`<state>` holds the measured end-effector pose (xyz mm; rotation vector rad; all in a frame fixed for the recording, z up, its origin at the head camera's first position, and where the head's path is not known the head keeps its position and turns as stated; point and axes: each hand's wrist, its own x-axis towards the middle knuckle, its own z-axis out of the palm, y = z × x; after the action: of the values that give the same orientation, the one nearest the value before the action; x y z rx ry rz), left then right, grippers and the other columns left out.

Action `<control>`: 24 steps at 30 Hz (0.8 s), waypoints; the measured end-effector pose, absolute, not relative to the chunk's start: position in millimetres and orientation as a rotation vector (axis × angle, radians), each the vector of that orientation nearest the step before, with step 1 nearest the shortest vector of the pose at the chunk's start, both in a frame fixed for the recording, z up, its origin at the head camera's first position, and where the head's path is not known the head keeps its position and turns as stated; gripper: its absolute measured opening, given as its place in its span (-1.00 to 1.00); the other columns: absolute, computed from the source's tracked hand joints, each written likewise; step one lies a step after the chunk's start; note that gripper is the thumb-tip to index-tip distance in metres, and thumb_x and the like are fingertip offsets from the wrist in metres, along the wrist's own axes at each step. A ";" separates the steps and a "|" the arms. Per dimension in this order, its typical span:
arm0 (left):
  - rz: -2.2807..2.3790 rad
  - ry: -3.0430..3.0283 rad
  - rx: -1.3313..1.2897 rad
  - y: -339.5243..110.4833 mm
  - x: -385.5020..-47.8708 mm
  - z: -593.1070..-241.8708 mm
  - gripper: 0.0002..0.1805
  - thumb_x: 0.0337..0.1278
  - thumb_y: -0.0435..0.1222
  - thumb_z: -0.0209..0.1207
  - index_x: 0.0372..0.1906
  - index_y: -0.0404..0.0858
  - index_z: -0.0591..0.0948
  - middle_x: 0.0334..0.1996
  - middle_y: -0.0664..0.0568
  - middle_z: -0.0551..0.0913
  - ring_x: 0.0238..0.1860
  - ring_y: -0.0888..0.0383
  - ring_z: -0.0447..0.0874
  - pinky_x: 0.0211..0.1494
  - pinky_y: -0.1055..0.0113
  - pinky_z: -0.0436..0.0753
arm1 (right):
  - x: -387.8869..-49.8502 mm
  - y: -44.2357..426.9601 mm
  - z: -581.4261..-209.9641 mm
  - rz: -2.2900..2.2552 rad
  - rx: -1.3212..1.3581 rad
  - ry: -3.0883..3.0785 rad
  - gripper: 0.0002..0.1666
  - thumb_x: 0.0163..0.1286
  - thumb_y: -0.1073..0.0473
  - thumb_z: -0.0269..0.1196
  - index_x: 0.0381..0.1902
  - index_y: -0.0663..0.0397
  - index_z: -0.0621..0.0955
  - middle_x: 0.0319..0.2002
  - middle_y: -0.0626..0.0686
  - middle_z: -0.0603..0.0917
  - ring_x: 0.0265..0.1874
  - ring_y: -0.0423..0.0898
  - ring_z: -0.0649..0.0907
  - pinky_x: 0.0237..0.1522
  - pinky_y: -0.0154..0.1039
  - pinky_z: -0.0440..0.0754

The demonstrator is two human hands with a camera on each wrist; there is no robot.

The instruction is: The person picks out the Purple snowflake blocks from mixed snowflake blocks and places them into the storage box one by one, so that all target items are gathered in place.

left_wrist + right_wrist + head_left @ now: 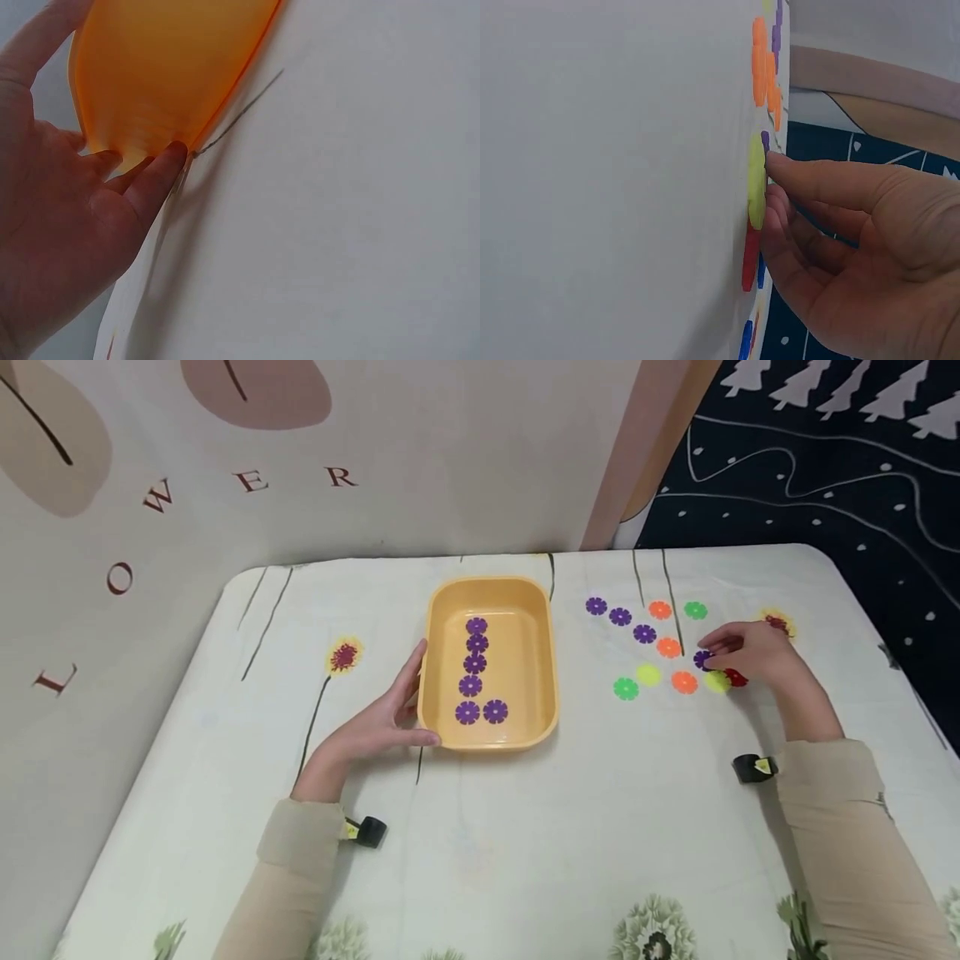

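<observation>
A yellow plastic basin [540,610] sits mid-table with several purple snowflake discs [476,664] in it: a column with one more beside its lowest. My left hand [378,718] holds the basin's left side, thumb at the near left corner and fingers along the wall; the left wrist view shows that hand [82,195] against the orange-looking wall. On the right, my right hand [753,652] pinches at a purple snowflake disc [702,660] on the table, partly covering it. Just below lie a yellow-green disc [717,682] and a red disc [737,677], the red one partly hidden.
Three purple discs [620,617] run diagonally right of the basin. Orange discs [684,682], green discs [626,688] and a yellow-green disc [648,674] are scattered nearby. A patterned white cloth [525,843] covers the table; walls stand behind it.
</observation>
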<state>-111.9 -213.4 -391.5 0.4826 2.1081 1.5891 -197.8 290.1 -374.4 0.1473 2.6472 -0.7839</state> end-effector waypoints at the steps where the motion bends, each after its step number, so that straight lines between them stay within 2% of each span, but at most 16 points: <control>1: 1.591 2.106 0.482 -213.6 -111.8 -391.5 0.38 -0.01 -0.27 0.47 0.56 0.30 -0.39 0.63 0.25 -0.37 0.65 0.06 -0.23 0.63 -0.04 0.09 | -198.0 289.1 -374.5 -0.777 0.141 2.645 -0.58 0.43 0.21 0.25 0.18 0.26 0.56 0.00 0.33 0.55 -0.11 0.14 0.47 -0.30 -0.37 0.51; 7: 1.591 2.094 0.493 -215.4 -111.5 -391.6 0.39 -0.02 -0.20 0.48 0.56 0.30 -0.40 0.63 0.21 -0.36 0.64 0.01 -0.20 0.63 -0.08 0.06 | -200.0 287.6 -374.2 -0.768 0.098 2.621 -0.63 0.44 0.27 0.20 0.16 0.30 0.55 0.02 0.35 0.53 -0.13 0.13 0.45 -0.30 -0.36 0.52; 14: 1.596 2.093 0.485 -215.5 -113.2 -392.0 0.39 -0.04 -0.16 0.50 0.56 0.32 -0.39 0.63 0.25 -0.36 0.64 0.04 -0.23 0.64 -0.05 0.03 | -203.9 289.6 -371.5 -0.737 0.071 2.585 -0.62 0.47 0.24 0.17 0.17 0.32 0.52 -0.03 0.32 0.51 -0.13 0.13 0.44 -0.28 -0.33 0.52; 20: 1.600 2.093 0.503 -213.2 -110.8 -391.4 0.39 -0.03 -0.16 0.49 0.57 0.27 -0.40 0.64 0.13 -0.37 0.64 -0.05 -0.21 0.62 -0.10 0.06 | -197.9 288.8 -371.7 -0.723 0.077 2.578 -0.52 0.41 0.14 0.27 0.18 0.29 0.50 -0.06 0.27 0.50 -0.11 0.13 0.44 -0.27 -0.31 0.50; 24: 1.602 2.097 0.504 -213.7 -111.7 -390.1 0.40 -0.02 -0.19 0.49 0.57 0.26 -0.41 0.64 0.13 -0.37 0.64 -0.05 -0.22 0.62 -0.10 0.06 | -199.2 287.1 -370.1 -0.725 0.075 2.575 -0.52 0.39 0.12 0.29 0.15 0.30 0.50 -0.07 0.27 0.51 -0.14 0.11 0.45 -0.29 -0.31 0.52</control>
<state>-111.7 -213.7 -390.1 0.5044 2.0969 1.6025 -199.2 287.1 -370.1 0.0754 2.5754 -0.7245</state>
